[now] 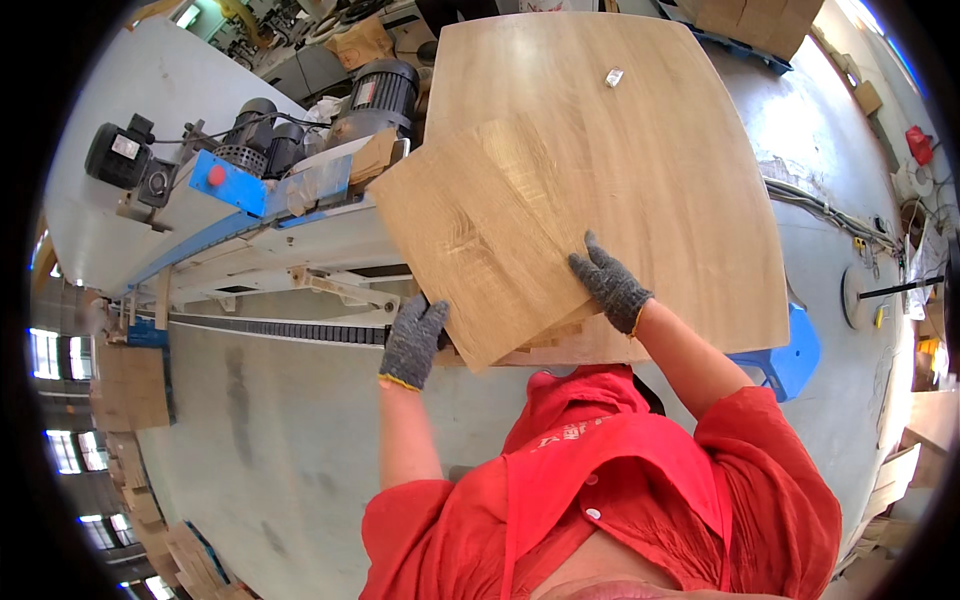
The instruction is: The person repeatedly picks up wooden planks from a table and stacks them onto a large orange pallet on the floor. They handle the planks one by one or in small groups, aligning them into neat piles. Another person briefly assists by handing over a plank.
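Note:
A rectangular wood-grain board (480,235) lies tilted over the near left part of a large wood-grain panel (670,170). My left hand (415,342), in a grey knit glove with a yellow cuff, grips the board's left edge near its closest corner. At the board's right edge, my right hand (612,283) holds on in a matching glove, fingertips on the top face and the thumb out of sight. Under the board's near edge, a few strips of wood show. A small shiny item (614,77) rests on the far part of the panel.
Left of the panel stands a machine with black motors (385,90), a blue control box with a red button (217,176) and a chain track (290,328). A blue stool (790,350) is at the right, cables (830,212) beyond it. Cardboard (130,385) is stacked far left.

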The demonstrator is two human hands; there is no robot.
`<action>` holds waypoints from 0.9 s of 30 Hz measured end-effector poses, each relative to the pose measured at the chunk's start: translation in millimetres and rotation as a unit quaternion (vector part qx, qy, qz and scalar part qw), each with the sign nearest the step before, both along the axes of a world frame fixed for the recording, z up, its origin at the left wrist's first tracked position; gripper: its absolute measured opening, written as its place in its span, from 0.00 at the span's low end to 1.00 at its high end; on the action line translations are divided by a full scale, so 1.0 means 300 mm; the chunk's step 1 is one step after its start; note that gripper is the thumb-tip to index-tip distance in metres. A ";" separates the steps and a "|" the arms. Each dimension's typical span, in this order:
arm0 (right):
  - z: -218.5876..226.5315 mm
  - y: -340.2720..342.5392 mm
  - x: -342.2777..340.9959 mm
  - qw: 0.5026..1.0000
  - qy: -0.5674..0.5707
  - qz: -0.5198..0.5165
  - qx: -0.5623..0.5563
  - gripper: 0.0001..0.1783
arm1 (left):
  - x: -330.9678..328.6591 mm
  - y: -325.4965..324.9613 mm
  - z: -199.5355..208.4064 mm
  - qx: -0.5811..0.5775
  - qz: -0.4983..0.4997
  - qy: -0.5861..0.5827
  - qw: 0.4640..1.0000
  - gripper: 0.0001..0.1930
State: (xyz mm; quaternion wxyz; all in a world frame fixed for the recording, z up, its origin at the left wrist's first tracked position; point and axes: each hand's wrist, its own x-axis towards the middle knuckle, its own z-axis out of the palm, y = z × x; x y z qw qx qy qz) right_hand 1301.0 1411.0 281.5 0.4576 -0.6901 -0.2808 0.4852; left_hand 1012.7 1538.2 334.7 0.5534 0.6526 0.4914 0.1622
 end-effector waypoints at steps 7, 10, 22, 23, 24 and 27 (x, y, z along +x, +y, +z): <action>-0.014 0.027 -0.024 0.996 0.084 -0.005 0.010 0.42 | 0.078 0.140 -0.116 -0.041 0.096 -0.062 0.993 0.34; -0.016 0.101 -0.005 0.959 0.275 -0.071 -0.002 0.41 | 0.086 0.144 -0.144 -0.193 0.138 -0.126 0.963 0.38; -0.025 0.078 0.214 0.934 0.328 0.118 0.078 0.31 | 0.218 -0.165 -0.183 -0.248 0.150 -0.221 0.931 0.34; -0.030 0.067 0.284 0.936 0.320 0.140 0.035 0.30 | 0.254 -0.242 -0.199 -0.253 0.136 -0.227 0.931 0.32; -0.034 0.060 0.360 0.936 0.310 0.168 -0.003 0.30 | 0.301 -0.326 -0.218 -0.261 0.133 -0.231 0.928 0.30; -0.041 0.006 0.576 0.949 0.234 0.204 -0.052 0.32 | 0.483 -0.593 -0.277 -0.185 0.100 -0.174 0.962 0.27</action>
